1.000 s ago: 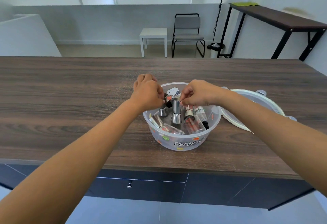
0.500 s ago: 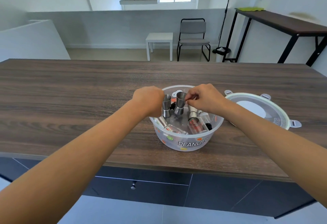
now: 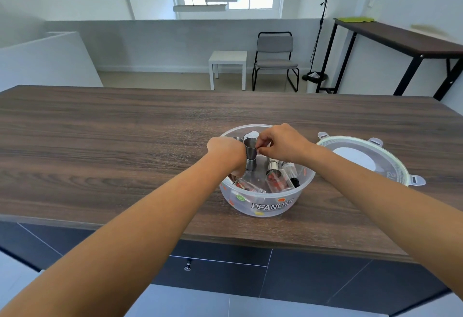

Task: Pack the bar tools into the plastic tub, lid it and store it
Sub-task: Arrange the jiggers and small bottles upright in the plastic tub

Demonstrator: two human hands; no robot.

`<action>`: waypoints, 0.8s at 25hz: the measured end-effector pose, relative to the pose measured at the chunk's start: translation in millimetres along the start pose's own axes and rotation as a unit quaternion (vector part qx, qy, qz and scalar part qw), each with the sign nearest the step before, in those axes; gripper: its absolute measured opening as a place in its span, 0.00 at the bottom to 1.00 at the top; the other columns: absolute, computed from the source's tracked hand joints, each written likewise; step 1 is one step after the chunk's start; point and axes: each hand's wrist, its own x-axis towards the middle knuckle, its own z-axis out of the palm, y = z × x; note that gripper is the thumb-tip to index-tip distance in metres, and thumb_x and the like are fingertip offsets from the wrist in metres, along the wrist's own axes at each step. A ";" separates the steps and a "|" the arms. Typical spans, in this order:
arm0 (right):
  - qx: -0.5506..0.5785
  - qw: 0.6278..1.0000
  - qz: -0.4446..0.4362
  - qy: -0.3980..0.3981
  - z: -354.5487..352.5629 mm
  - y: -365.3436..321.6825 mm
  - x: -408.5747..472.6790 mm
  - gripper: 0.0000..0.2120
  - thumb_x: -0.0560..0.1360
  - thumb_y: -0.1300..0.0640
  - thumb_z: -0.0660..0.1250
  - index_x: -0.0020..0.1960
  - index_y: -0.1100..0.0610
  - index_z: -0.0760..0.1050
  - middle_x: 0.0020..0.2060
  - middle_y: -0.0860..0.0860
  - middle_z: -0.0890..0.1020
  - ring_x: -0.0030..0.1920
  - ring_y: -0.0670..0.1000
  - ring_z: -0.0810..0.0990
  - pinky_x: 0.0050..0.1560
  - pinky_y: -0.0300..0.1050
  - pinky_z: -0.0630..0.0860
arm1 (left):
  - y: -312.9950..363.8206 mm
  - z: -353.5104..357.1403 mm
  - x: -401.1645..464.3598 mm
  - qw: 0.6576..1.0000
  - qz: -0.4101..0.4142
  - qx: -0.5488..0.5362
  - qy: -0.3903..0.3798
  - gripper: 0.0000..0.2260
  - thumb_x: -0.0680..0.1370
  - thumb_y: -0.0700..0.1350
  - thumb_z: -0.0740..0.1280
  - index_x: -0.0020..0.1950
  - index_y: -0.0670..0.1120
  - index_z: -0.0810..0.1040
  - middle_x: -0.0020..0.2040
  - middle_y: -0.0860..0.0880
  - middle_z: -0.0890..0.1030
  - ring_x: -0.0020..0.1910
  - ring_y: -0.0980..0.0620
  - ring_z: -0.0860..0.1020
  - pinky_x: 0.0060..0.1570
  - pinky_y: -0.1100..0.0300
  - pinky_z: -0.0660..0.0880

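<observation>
A clear plastic tub [image 3: 265, 206] marked PEANUTS stands on the wooden counter near its front edge. Both of my hands reach into it. My right hand [image 3: 283, 144] pinches the rim of an upright steel jigger [image 3: 250, 152]. My left hand [image 3: 225, 152] is curled around a second steel jigger [image 3: 237, 138], of which only the rim shows. In the tub lie a glass shaker with red contents [image 3: 276, 180], a dark-capped bottle [image 3: 290, 171] and a clear bottle [image 3: 249, 187]. The round lid [image 3: 363, 161] with clip tabs lies flat to the right of the tub.
The counter [image 3: 112, 141] stretches wide to the left and behind the tub. Dark drawers with a small knob [image 3: 188, 265] sit below its front edge. A chair [image 3: 275, 58], a white stool and a tall dark table stand across the room.
Both hands have sunk lower into the tub with the two jiggers. My left wrist now covers most of its jigger. The view has shifted a little to the left.
</observation>
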 end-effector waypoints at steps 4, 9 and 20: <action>-0.003 1.000 -0.001 -0.013 -1.5 -1.7 -0.5 0.08 0.70 0.59 0.67 0.46 0.53 0.83 0.41 0.51 0.85 0.38 0.47 0.77 0.44 0.44 0.77 | -8.1 -0.5 0.1 0.992 0.022 -0.120 0.031 0.07 0.70 0.44 0.63 0.47 0.47 0.71 0.34 0.51 0.70 0.40 0.47 0.73 0.38 0.56 0.71; -0.026 0.999 0.020 -0.006 -9.6 0.0 9.5 0.17 0.71 0.62 0.65 0.59 0.56 0.75 0.48 0.54 0.81 0.46 0.51 0.76 0.49 0.43 0.72 | -27.0 -1.4 -9.7 0.972 0.013 -0.217 0.091 0.11 0.67 0.40 0.63 0.27 0.46 0.63 0.30 0.44 0.70 0.32 0.44 0.73 0.33 0.58 0.72; -0.304 0.947 -0.024 -0.099 -1.1 -6.9 19.8 0.14 0.70 0.60 0.64 0.56 0.58 0.73 0.54 0.55 0.78 0.55 0.58 0.77 0.40 0.47 0.69 | -29.3 17.3 -12.7 0.971 0.025 -0.114 0.209 0.06 0.73 0.40 0.64 0.36 0.46 0.74 0.38 0.47 0.76 0.42 0.42 0.79 0.33 0.55 0.70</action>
